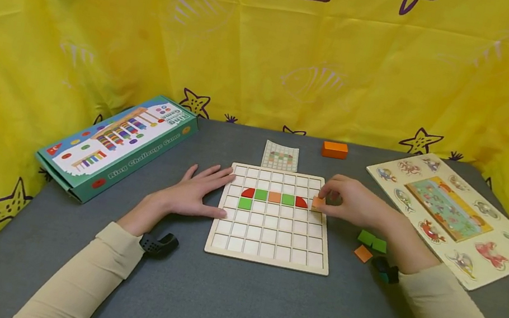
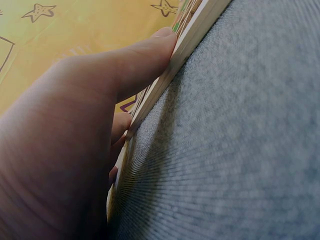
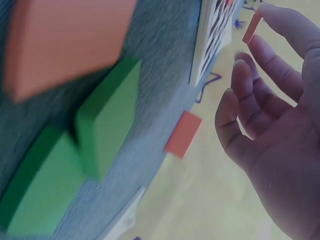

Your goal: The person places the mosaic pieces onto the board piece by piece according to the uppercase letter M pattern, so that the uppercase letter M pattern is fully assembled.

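Note:
A wooden grid board [image 1: 268, 251] lies flat on the grey table. In one row it bears a red rounded piece [image 1: 248, 193], a green square [image 1: 260, 195], an orange square [image 1: 274, 197], another green square and a second red piece [image 1: 301, 202]; one green square [image 1: 244, 203] sits below at the left. My left hand [image 1: 197, 193] rests with spread, straight fingers on the board's left edge. Between thumb and forefinger, my right hand [image 1: 352, 200] pinches an orange square tile [image 3: 252, 27] over the board's right edge. A pattern card [image 1: 281, 151] lies behind the board.
Green pieces [image 1: 372, 241] and an orange square [image 1: 363, 253] lie under my right forearm. Behind stands an orange block [image 1: 335, 150]. A sea-animal puzzle board [image 1: 461, 275] is at the right, a green game box [image 1: 128, 178] at the left. Yellow cloth [image 1: 270, 71] encloses the table.

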The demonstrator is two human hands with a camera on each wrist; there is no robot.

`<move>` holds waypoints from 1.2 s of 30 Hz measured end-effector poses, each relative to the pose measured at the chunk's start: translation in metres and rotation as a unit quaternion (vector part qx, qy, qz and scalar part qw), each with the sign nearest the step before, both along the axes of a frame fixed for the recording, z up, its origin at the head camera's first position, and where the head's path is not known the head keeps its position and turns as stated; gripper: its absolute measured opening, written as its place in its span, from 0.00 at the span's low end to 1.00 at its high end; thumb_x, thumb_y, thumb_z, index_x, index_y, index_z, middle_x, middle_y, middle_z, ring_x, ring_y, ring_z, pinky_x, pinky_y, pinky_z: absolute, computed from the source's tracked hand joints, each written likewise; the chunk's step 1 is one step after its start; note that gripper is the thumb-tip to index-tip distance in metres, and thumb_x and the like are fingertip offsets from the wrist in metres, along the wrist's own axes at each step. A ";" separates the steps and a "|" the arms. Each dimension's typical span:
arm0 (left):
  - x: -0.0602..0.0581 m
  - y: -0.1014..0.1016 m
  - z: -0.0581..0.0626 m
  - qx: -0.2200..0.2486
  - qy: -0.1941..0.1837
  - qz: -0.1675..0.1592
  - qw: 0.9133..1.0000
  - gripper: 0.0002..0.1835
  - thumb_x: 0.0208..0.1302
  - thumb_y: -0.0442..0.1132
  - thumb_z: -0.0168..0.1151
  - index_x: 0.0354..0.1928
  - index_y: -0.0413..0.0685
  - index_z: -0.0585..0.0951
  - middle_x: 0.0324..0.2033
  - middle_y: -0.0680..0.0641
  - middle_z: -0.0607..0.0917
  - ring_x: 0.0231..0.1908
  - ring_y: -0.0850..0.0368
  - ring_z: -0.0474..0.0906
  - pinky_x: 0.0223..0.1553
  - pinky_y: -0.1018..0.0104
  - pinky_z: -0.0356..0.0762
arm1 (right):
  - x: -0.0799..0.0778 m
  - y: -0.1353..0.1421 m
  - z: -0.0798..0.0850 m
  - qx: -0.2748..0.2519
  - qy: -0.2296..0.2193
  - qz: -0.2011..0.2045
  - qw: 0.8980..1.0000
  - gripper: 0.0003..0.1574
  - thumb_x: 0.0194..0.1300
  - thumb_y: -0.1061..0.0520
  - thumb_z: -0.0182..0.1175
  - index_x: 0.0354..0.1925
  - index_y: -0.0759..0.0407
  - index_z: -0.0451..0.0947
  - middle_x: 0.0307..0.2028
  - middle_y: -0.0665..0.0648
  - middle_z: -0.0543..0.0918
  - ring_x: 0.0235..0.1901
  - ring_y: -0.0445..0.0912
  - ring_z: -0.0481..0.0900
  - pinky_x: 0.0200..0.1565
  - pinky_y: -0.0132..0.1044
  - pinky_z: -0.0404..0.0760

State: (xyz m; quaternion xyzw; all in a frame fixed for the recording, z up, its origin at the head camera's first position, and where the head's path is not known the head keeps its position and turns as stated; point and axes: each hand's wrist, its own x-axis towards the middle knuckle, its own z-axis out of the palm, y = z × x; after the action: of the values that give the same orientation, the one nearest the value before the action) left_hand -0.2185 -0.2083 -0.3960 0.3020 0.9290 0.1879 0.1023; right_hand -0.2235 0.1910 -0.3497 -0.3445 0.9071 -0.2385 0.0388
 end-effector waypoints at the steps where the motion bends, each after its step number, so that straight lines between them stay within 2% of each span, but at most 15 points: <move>1: 0.000 0.000 0.000 0.000 0.000 0.000 1.000 0.53 0.62 0.70 0.61 0.81 0.56 0.51 0.80 0.53 0.48 0.78 0.48 0.36 0.68 0.34 0.23 | 0.000 -0.003 0.000 0.000 -0.002 0.003 1.000 0.08 0.64 0.53 0.71 0.39 0.55 0.85 0.37 0.53 0.79 0.36 0.50 0.75 0.38 0.42 0.74; 4: 0.000 -0.001 0.000 0.001 -0.001 -0.001 1.000 0.53 0.62 0.70 0.61 0.81 0.56 0.52 0.80 0.53 0.48 0.78 0.47 0.36 0.68 0.34 0.23 | -0.001 -0.013 0.000 0.002 -0.009 0.012 1.000 0.08 0.65 0.52 0.70 0.39 0.54 0.85 0.37 0.53 0.78 0.36 0.51 0.75 0.37 0.42 0.75; 13: -0.001 -0.001 -0.001 0.003 -0.002 -0.003 1.000 0.53 0.62 0.70 0.61 0.81 0.57 0.51 0.80 0.53 0.48 0.78 0.48 0.36 0.68 0.34 0.23 | 0.001 -0.040 0.004 0.003 -0.012 0.045 0.999 0.08 0.65 0.54 0.70 0.40 0.57 0.84 0.38 0.51 0.79 0.41 0.50 0.78 0.44 0.45 0.79; 25: -0.001 -0.001 -0.001 0.002 -0.003 -0.004 1.000 0.53 0.63 0.69 0.61 0.81 0.56 0.51 0.80 0.53 0.48 0.78 0.48 0.36 0.68 0.34 0.23 | 0.004 -0.076 0.001 0.010 -0.017 0.072 0.997 0.09 0.65 0.53 0.70 0.39 0.56 0.83 0.38 0.52 0.79 0.38 0.50 0.76 0.41 0.40 0.77; 30: -0.001 -0.001 -0.001 0.002 0.000 -0.004 1.000 0.53 0.63 0.70 0.61 0.81 0.56 0.51 0.80 0.53 0.48 0.78 0.48 0.37 0.68 0.33 0.23 | 0.006 -0.089 0.001 0.014 -0.021 0.083 0.996 0.09 0.66 0.51 0.69 0.38 0.55 0.83 0.39 0.51 0.79 0.40 0.48 0.76 0.45 0.40 0.77; 36: -0.001 -0.001 -0.001 0.003 0.000 -0.003 1.000 0.52 0.63 0.70 0.61 0.81 0.57 0.51 0.80 0.53 0.48 0.78 0.48 0.37 0.68 0.34 0.22 | 0.008 -0.105 0.002 0.023 -0.032 0.095 0.995 0.09 0.66 0.52 0.69 0.40 0.56 0.84 0.39 0.51 0.78 0.38 0.48 0.75 0.44 0.39 0.76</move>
State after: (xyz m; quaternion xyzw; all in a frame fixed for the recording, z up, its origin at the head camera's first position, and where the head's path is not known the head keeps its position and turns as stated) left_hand -0.2191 -0.2097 -0.3969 0.3050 0.9276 0.1901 0.1021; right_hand -0.2155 0.0856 -0.3479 -0.4201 0.8740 -0.2237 0.0980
